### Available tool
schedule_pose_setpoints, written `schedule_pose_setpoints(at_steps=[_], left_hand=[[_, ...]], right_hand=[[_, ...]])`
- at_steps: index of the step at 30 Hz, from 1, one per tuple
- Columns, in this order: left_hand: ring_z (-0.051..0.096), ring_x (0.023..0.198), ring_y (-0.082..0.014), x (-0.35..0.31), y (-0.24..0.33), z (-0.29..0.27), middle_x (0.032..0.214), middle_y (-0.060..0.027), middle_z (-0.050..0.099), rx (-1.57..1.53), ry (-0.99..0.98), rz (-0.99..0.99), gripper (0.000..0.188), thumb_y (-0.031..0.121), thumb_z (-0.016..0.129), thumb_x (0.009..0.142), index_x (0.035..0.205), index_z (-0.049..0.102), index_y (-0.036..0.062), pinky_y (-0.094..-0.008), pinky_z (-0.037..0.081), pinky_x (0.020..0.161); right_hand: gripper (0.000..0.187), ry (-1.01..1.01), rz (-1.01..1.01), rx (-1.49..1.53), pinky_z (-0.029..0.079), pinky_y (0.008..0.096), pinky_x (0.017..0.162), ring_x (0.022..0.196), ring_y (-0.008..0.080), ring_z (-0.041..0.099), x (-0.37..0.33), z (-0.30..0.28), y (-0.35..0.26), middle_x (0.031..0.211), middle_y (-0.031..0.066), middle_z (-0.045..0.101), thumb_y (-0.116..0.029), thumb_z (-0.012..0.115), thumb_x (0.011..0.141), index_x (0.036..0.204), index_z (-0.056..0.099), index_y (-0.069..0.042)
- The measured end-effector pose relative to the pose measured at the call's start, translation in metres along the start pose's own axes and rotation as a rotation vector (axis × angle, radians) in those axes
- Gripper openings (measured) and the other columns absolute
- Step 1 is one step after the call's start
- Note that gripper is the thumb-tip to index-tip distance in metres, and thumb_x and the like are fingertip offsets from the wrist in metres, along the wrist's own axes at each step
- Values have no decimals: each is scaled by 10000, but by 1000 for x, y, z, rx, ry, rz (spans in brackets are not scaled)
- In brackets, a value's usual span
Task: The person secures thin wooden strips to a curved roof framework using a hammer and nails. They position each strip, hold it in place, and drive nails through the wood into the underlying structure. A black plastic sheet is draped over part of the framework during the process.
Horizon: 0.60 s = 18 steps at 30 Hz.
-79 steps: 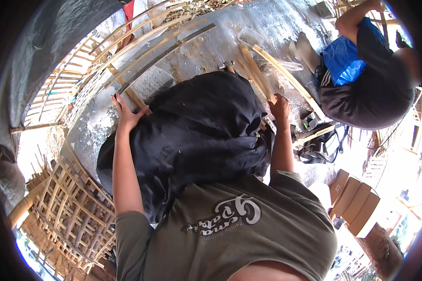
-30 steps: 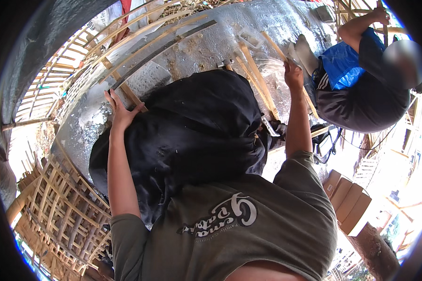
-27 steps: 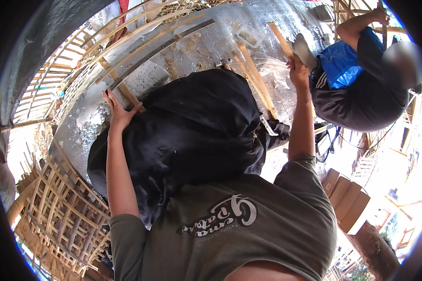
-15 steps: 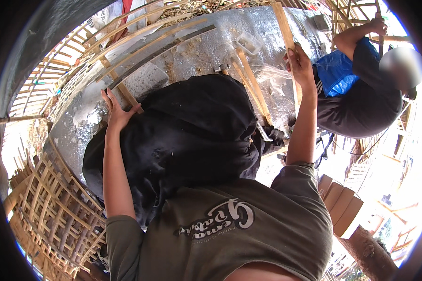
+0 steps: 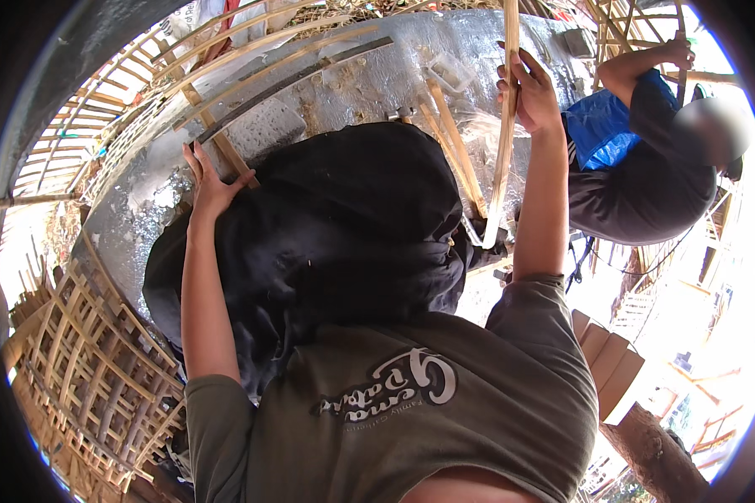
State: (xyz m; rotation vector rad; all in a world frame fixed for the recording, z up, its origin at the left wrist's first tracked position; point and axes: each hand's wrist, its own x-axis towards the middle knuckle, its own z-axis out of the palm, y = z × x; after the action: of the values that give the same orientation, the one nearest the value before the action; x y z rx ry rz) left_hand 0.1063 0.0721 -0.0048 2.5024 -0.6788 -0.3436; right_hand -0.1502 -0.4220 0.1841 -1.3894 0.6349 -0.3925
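Note:
My right hand (image 5: 528,88) is raised at the upper right and shut on a long pale wooden strip (image 5: 502,159), which stands nearly upright with its lower end by the black cloth. My left hand (image 5: 210,180) rests flat, fingers spread, on a short wooden slat (image 5: 226,155) lying on the silver-covered table (image 5: 344,84). A bulky black cloth (image 5: 344,226) drapes over the table between my arms and hides what lies under it. Two more pale strips (image 5: 449,138) lie on the table just left of the held one.
Another person in dark and blue clothes (image 5: 637,176) bends at the right, one hand up on a bamboo frame. Stacked bamboo lattice frames (image 5: 84,360) fill the lower left. A long dark bar (image 5: 294,84) and curved bamboo rods cross the table's far side. Wooden blocks (image 5: 608,360) sit lower right.
My right hand left the table beside the black cloth, took hold of a long wooden strip and lifted it up and to the right. My left hand stayed on the slat.

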Motion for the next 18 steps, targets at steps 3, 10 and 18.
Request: schedule_pose_setpoints(at_steps=[3,10,18], left_hand=[[-23,1567,-422,-1,5,-2,1648,-287,-199,-1,-18,2,1452,590,884,703,1601,-89,-8,-484,167,1267],[4,1571,-421,1,-2,2,1667,-284,-145,1,21,6,1494,653,883,648,1611,-50,-6,-470,172,1264],[4,1569,-425,-1,0,0,1664,-290,-147,-5,25,13,1485,658,876,657,1609,-42,-18,-474,172,1263]], right_hand=[[398,0,8,-1,545,299,629,735,116,549,7,0,-1,913,30,594,-284,544,1085,1430,554,-86],[382,51,42,-36,546,300,625,736,120,563,14,7,4,917,33,610,-280,555,1080,1406,569,-80],[386,75,38,-124,602,350,629,748,178,649,15,10,19,904,91,647,-262,630,1042,1329,560,-14]])
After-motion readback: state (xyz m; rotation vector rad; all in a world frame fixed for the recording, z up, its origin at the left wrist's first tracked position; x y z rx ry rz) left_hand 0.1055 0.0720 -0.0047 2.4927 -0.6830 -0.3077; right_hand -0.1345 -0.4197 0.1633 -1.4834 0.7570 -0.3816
